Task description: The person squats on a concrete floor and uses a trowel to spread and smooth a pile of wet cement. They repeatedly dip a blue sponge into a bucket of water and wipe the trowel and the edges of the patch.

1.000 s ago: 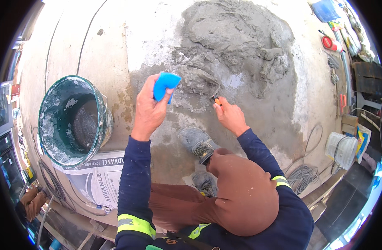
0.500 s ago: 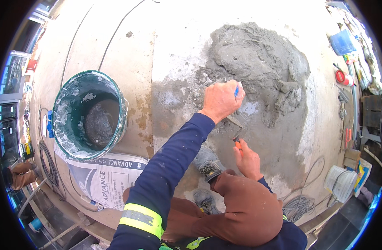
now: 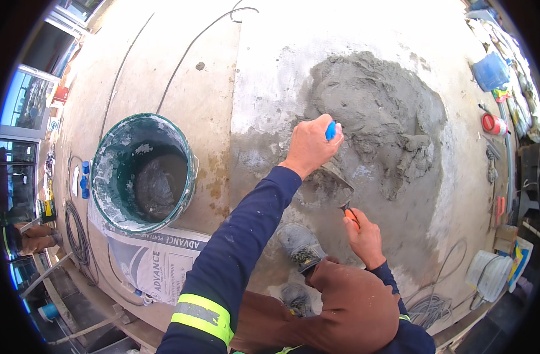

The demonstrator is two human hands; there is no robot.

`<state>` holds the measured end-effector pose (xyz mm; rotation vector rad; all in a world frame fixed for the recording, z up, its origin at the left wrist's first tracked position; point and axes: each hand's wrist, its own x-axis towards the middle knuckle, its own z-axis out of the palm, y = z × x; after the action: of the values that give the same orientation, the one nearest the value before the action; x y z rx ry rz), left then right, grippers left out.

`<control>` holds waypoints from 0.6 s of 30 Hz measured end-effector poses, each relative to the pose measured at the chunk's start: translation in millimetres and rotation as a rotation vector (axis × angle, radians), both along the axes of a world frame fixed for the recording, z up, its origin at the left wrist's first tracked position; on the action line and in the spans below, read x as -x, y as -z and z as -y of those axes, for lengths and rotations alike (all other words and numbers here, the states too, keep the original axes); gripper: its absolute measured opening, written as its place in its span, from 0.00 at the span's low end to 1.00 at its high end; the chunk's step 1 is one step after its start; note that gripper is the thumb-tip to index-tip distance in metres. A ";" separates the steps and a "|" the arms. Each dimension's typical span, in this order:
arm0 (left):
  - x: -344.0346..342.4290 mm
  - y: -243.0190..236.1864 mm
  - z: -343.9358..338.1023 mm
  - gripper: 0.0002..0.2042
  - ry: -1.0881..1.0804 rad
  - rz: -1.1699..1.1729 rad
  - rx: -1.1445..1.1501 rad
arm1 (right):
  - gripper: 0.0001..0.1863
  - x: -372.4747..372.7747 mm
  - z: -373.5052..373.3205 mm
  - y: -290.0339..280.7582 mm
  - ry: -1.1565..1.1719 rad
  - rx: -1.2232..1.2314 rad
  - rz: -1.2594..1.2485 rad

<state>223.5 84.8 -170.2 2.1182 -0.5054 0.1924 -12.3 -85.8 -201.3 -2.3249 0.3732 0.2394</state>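
My left hand (image 3: 314,143) is closed around the blue handle of a trowel (image 3: 335,174), whose metal blade points down toward the floor at the near edge of the wet mortar heap (image 3: 376,106). Nearer to me, my right hand (image 3: 365,239) grips a hand tool with an orange and black handle (image 3: 352,218). I cannot make out that tool's blade clearly; its end lies close to the trowel blade. Smeared grey mortar covers the floor around both tools. My boots and brown-clad knee are just below my hands.
On the left stands a green bucket (image 3: 143,174) with mortar residue inside, partly over a printed cement sack (image 3: 158,259). Cables (image 3: 78,242) lie at the left, with another coil (image 3: 429,310) at lower right. A blue container (image 3: 491,72) and a whitish bucket (image 3: 488,268) line the right side.
The whole view has shifted, so the bucket and mortar heap sit lower and farther right. The trowel blade shows more fully below my left hand. Both hands keep their holds.
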 end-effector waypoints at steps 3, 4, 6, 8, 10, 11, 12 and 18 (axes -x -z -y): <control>-10.2 -3.3 0.2 0.15 0.082 0.046 0.034 | 0.21 1.4 -2.9 1.3 0.022 -0.034 0.067; -12.6 -3.1 1.6 0.14 0.114 0.085 0.050 | 0.21 -3.2 -1.8 5.9 0.005 -0.043 0.088; -15.3 -4.3 2.8 0.13 0.133 -0.054 0.176 | 0.21 -21.7 2.2 20.9 -0.022 -0.064 0.124; -6.4 -12.3 -0.4 0.11 0.164 -0.290 0.269 | 0.21 -28.7 2.3 17.3 0.001 -0.100 0.093; -12.2 -32.6 -8.4 0.09 0.210 -0.576 0.322 | 0.21 -34.1 6.5 17.8 0.004 -0.093 0.079; -15.8 -35.9 -14.7 0.10 0.210 -0.558 0.286 | 0.20 -37.7 5.8 24.3 -0.016 -0.088 0.088; -19.7 -38.5 -21.0 0.11 0.211 -0.535 0.255 | 0.20 -38.4 5.6 27.2 -0.037 -0.080 0.100; -24.6 -30.1 -46.0 0.27 0.065 -0.420 0.362 | 0.19 -9.5 6.4 33.8 -0.009 -0.127 0.034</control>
<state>248.1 130.8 -140.2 1.7204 -0.2643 -0.1849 -2.8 -92.2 -235.2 -2.2034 0.3217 0.2215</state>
